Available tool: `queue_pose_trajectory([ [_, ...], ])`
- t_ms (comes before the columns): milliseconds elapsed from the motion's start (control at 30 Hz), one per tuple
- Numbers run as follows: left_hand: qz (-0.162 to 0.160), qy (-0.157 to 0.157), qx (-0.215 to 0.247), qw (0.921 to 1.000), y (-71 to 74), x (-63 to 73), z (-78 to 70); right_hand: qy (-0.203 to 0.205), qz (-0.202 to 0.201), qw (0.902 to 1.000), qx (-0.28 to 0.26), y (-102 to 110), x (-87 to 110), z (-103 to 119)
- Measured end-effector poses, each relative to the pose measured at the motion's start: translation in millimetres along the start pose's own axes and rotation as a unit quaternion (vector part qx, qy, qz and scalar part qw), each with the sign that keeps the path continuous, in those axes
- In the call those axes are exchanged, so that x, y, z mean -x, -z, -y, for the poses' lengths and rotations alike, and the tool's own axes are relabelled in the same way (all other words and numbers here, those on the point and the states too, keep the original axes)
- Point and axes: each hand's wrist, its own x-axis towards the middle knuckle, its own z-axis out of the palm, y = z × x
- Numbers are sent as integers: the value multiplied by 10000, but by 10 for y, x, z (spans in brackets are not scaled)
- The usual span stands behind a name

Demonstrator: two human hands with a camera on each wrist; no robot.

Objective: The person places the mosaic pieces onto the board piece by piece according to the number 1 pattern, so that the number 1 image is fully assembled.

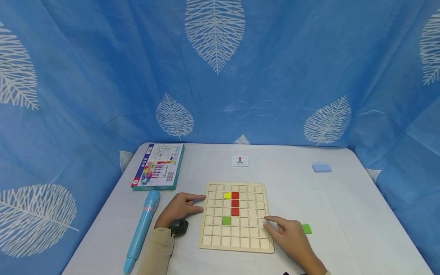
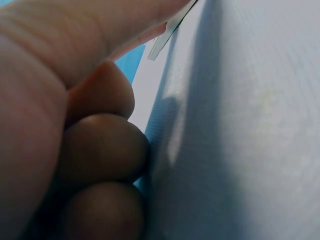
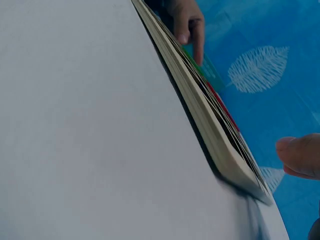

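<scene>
Forefinger and thumb of my right hand [image 1: 290,235] stand parted over the rim of the wooden grid board [image 1: 244,221], between three and four o'clock; I make out nothing between them. Just past that hand, at three o'clock, a green piece [image 1: 307,228] lies partly hidden. My left hand [image 1: 180,208] stretches forefinger and thumb to the opposite rim, around nine o'clock, touching without clasping. The board lies flat between my hands. I judge it light and stiff, best taken by both side rims and kept level, since the tiles would probably slide if it tipped. Those look light, smooth and rigid, easiest to pinch by opposite edges: a green tile [image 1: 226,220], then three red tiles [image 1: 235,203] running up a column, with a yellow tile [image 1: 227,195] at nine o'clock of the topmost. Everything rests on a white tablecloth [image 1: 343,214]. Beyond my left wrist, at nine, is a light-blue capped tube [image 1: 141,231]; at ten, a printed game box [image 1: 159,166]; at twelve, a small pattern card [image 1: 240,160]; at two, a pale-blue block [image 1: 321,168]. Farthest hangs a blue leaf-print curtain [image 1: 275,95].
</scene>
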Motion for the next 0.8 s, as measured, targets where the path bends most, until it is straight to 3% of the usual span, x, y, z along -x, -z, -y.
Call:
queue_pose_trajectory([
  [400, 37, 88, 73, 9999, 9, 10, -29, -162, -865, 9948, 514, 354, 264, -278],
  [800, 37, 79, 88, 9999, 9, 7, -11, -1145, -1134, 9833, 850, 542, 467, -394],
])
